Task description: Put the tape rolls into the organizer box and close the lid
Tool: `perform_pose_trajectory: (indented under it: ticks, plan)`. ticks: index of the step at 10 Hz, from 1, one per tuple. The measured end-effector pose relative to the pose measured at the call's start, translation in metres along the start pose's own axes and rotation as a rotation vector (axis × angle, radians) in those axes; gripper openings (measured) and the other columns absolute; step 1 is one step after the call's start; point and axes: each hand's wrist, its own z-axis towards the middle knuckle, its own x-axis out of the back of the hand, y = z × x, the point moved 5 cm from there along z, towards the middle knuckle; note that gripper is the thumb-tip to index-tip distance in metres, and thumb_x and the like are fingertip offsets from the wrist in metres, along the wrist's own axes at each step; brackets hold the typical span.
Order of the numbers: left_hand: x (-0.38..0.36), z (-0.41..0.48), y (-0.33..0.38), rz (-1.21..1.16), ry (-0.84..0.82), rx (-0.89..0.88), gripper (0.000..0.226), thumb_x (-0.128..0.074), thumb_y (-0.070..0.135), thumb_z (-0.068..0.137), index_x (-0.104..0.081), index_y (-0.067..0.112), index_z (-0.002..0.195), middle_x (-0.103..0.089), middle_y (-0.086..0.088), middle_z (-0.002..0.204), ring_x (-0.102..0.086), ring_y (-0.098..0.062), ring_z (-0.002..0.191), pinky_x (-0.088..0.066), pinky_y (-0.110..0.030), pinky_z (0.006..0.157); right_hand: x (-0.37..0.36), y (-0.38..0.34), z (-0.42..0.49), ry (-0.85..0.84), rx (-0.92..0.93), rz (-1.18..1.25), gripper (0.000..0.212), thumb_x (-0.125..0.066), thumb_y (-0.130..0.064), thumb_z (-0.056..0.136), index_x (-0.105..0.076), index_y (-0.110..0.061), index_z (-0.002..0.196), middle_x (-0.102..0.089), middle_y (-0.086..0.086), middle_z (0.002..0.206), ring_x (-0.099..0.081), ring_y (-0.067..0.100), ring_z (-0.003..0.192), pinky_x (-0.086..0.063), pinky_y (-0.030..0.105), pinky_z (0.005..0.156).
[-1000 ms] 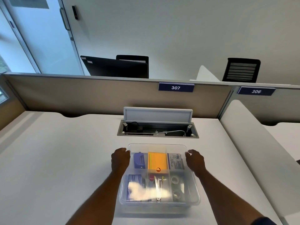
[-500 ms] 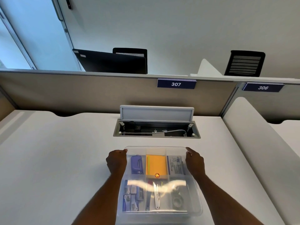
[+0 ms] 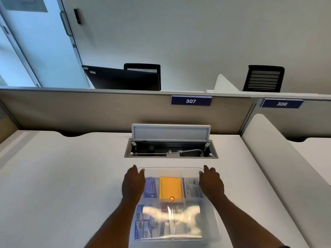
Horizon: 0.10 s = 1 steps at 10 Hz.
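Lid (image 3: pixel 176 203) looks thin, clear, springy and slick, sitting on the box (image 3: pixel 217 228) at the desk's near edge; left hand (image 3: pixel 133 184) and right hand (image 3: pixel 211 183), well apart, press its far corners, best spot to snap it; tape rolls lost in glare

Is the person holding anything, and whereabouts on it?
Both hands, left hand and right hand, rest on the far corners of the clear lid; whether the fingers grip it cannot be told.

A clear plastic organizer box (image 3: pixel 213 228) sits on the plain white tabletop (image 3: pixel 62 185). Inside show an orange paper pad (image 3: pixel 171 187), a purple-blue stapler-like item (image 3: pixel 150 187) and a white leaflet with dark print (image 3: pixel 192 187). The partition's navy signs (image 3: pixel 191 100) bear white numbers.
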Motion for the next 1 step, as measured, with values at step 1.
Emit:
perform_pose_trajectory:
  ticks: [1]
  plan:
    - [-0.0004, -0.0005, 0.0276, 0.136, -0.016, -0.261, 0.061, -0.039, 0.038, 0.098, -0.022, 0.006, 0.147, -0.024, -0.011, 0.156, -0.022, -0.025, 0.145, -0.02, -0.035, 0.117, 0.0006, -0.0114, 0.003, 0.098, 0.133, -0.108, 0.056, -0.047, -0.04, 0.093, -0.042, -0.004, 0.136, -0.051, 0.023, 0.136, -0.051, 0.04, 0.123, -0.046, 0.05, 0.1]
